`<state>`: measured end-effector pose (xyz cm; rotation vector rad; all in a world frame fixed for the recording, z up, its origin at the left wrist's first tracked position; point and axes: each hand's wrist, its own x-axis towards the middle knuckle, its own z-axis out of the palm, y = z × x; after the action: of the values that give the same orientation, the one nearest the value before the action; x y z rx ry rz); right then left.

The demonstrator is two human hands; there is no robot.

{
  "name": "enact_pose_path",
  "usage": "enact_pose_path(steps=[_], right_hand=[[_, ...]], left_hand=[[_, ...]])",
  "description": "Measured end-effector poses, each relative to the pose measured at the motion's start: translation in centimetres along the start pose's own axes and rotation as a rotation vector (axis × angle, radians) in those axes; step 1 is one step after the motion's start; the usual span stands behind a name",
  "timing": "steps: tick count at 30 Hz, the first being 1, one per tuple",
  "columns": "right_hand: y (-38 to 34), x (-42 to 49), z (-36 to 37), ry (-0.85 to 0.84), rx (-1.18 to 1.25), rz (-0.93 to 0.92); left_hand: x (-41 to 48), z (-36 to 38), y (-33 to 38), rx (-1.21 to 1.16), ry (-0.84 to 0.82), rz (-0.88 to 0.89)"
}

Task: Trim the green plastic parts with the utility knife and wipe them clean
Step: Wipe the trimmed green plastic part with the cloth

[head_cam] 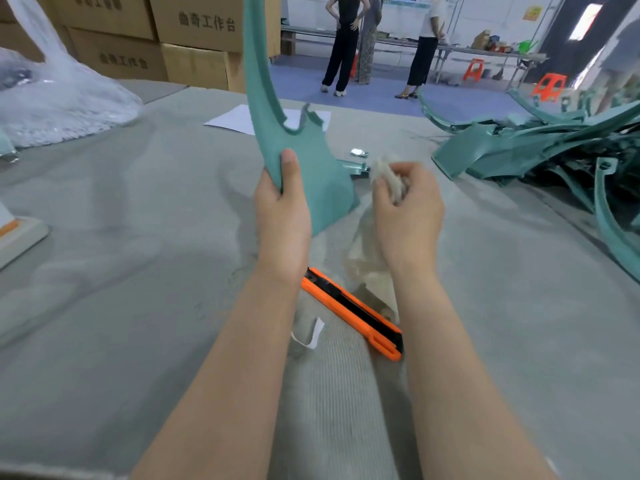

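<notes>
Both grips are closed on something: the left hand (282, 216) pinches the lower edge of a green plastic part (311, 150), thumb on its face, holding it upright above the worktop (138, 237). The right hand (408, 209), just beside it, is bunched round a crumpled cloth (388, 174). The utility knife (349, 310) lies untouched on the worktop between the forearms, so trimming looks done for this piece and wiping is the step in hand. Next, the cloth must meet the part's face and run along its long curved arm. More green parts (536, 147) lie heaped at right.
</notes>
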<state>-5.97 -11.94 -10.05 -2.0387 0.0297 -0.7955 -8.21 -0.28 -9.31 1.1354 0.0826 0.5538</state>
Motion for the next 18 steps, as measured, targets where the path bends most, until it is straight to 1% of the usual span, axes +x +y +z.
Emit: enact_pose_path(steps=[2, 3, 4, 5, 6, 7, 8, 9, 10, 11, 12, 14, 18], right_hand=[[1.0, -0.1, 0.4, -0.195, -0.309, 0.158], [1.1, -0.3, 0.4, -0.262, -0.389, 0.209], [0.8, -0.4, 0.4, -0.252, -0.382, 0.205], [0.2, -0.4, 0.5, -0.178, -0.294, 0.150], [-0.8, -0.5, 0.6, -0.083, -0.150, 0.081], [-2.1, -0.8, 0.9, -0.025, 0.022, 0.045], [-3.8, -1.3, 1.4, -0.044, 0.217, 0.056], [-5.9, -1.9, 2.0, -0.129, 0.415, 0.103], [-7.9, -3.0, 2.8, -0.261, 0.601, 0.166], [-9.9, -4.2, 3.8, -0.411, 0.748, 0.227], [-11.7, -5.4, 4.8, -0.550, 0.847, 0.278], [-15.3, -8.3, 7.1, -0.773, 0.967, 0.323], [-22.2, -16.2, 11.6, -1.044, 1.067, 0.377]], left_hand=[[-0.3, 0.2, 1.0, 0.016, 0.092, 0.161], [-0.4, 0.3, 1.8, -0.002, 0.132, 0.209], [-0.4, 0.1, 2.5, -0.027, 0.164, 0.243], [-0.3, -0.1, 3.4, -0.057, 0.192, 0.271], [-0.2, -0.5, 4.4, -0.083, 0.212, 0.298], [0.0, -1.1, 5.5, -0.102, 0.230, 0.320], [0.1, -1.9, 6.6, -0.119, 0.253, 0.337], [0.2, -2.9, 7.7, -0.134, 0.282, 0.345], [0.3, -4.1, 8.8, -0.144, 0.312, 0.349], [0.2, -5.6, 9.8, -0.150, 0.350, 0.350], [0.0, -7.2, 10.8, -0.151, 0.397, 0.350], [-0.9, -11.0, 12.7, -0.142, 0.523, 0.349], [-4.2, -20.4, 16.6, -0.153, 0.802, 0.411]])
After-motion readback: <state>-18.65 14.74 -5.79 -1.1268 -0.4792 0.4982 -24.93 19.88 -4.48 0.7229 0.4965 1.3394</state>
